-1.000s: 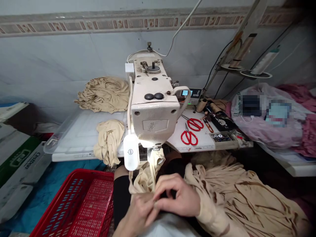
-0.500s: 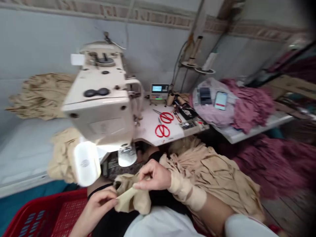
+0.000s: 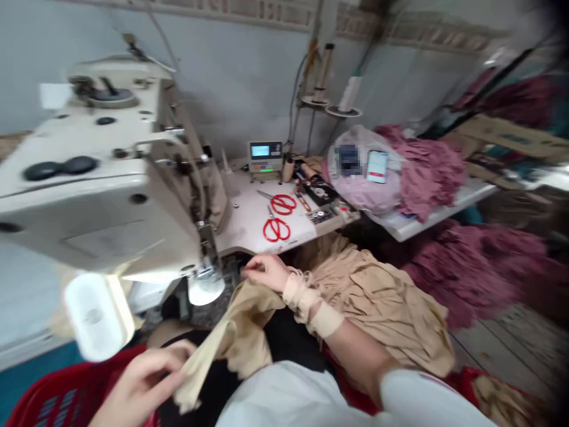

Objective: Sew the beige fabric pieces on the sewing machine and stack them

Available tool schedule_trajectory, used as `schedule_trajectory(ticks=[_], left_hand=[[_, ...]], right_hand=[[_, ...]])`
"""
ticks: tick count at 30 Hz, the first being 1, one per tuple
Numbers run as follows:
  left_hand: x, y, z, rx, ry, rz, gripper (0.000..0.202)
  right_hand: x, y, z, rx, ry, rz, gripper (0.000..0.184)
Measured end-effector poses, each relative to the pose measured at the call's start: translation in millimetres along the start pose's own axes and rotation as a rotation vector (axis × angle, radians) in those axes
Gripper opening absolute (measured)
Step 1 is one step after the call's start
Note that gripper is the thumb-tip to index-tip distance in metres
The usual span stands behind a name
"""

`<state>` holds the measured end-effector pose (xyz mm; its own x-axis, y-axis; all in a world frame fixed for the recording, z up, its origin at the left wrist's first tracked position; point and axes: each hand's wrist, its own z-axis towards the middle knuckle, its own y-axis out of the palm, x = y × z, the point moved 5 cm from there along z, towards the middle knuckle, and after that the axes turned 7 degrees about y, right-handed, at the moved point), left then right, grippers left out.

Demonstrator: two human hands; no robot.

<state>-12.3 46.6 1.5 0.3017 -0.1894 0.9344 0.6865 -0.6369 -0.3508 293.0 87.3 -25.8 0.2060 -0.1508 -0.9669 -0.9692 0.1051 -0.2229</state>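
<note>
A beige fabric piece (image 3: 240, 326) stretches between my two hands above my lap. My left hand (image 3: 149, 376), at the lower left, pinches its near end. My right hand (image 3: 267, 271) grips the far end, close to the table's front edge, its fingertips partly hidden. Strips of beige cloth (image 3: 311, 302) are wrapped around my right wrist and forearm. To the left stands a white sewing machine (image 3: 106, 219), its lower front just beyond the fabric.
Two red-handled scissors (image 3: 276, 229) lie on the white table (image 3: 244, 231) near a control box (image 3: 265, 159). A heap of beige fabric (image 3: 377, 296) is right of my lap, with maroon fabric (image 3: 484, 267) beyond. A red basket (image 3: 66, 385) sits at lower left.
My hands have moved apart, pulling the beige fabric longer. The right hand went forward and the left hand back toward me. The view has turned right, bringing the machine closer at left.
</note>
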Motion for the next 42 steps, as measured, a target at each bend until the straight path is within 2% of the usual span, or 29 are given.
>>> schedule_trajectory(ticks=[2, 4, 6, 8, 10, 14, 18, 20, 22, 25, 27, 31, 37, 42], left_hand=[[19, 13.7, 10, -0.061, 0.0, 0.081, 0.03], [35, 26.0, 22, -0.078, 0.024, 0.108, 0.034], [41, 33.2, 31, -0.081, 0.035, 0.094, 0.036], [38, 34.4, 33, -0.058, 0.007, 0.017, 0.037], [30, 33.4, 29, -0.014, -0.017, -0.087, 0.037], [16, 30.1, 19, 0.192, -0.033, -0.184, 0.033], [14, 26.0, 18, 0.351, -0.014, -0.239, 0.03], [20, 19.8, 19, 0.378, 0.053, -0.188, 0.032], [28, 12.0, 19, 0.38, 0.149, -0.043, 0.026], [39, 3.6, 19, 0.354, 0.283, 0.195, 0.024], [41, 1.7, 21, 0.323, 0.317, 0.276, 0.025], [36, -1.3, 28, 0.348, 0.248, 0.254, 0.024], [30, -6.0, 36, 0.454, 0.092, 0.051, 0.025], [34, -12.4, 42, 0.586, 0.014, 0.027, 0.023]], right_hand=[[-13, 38, -24, -0.3, -0.119, -0.069, 0.034], [-26, 68, -52, -0.619, -0.156, -0.109, 0.043], [-37, 78, -69, -0.702, -0.201, -0.212, 0.041], [-45, 75, -74, -0.686, -0.236, -0.262, 0.037], [-47, 67, -71, -0.669, -0.201, -0.218, 0.038], [-41, 49, -61, -0.581, -0.046, -0.059, 0.038], [-37, 45, -59, -0.494, 0.02, 0.036, 0.037], [-39, 45, -59, -0.461, 0.015, 0.032, 0.037], [-46, 44, -60, -0.417, -0.026, 0.003, 0.037], [-64, 40, -63, -0.35, -0.124, -0.053, 0.036], [-76, 38, -64, -0.302, -0.191, -0.092, 0.034], [-86, 37, -57, -0.192, -0.247, -0.097, 0.028], [-70, 39, -37, -0.17, -0.078, 0.066, 0.033], [-60, 37, -27, -0.156, -0.027, 0.141, 0.037]])
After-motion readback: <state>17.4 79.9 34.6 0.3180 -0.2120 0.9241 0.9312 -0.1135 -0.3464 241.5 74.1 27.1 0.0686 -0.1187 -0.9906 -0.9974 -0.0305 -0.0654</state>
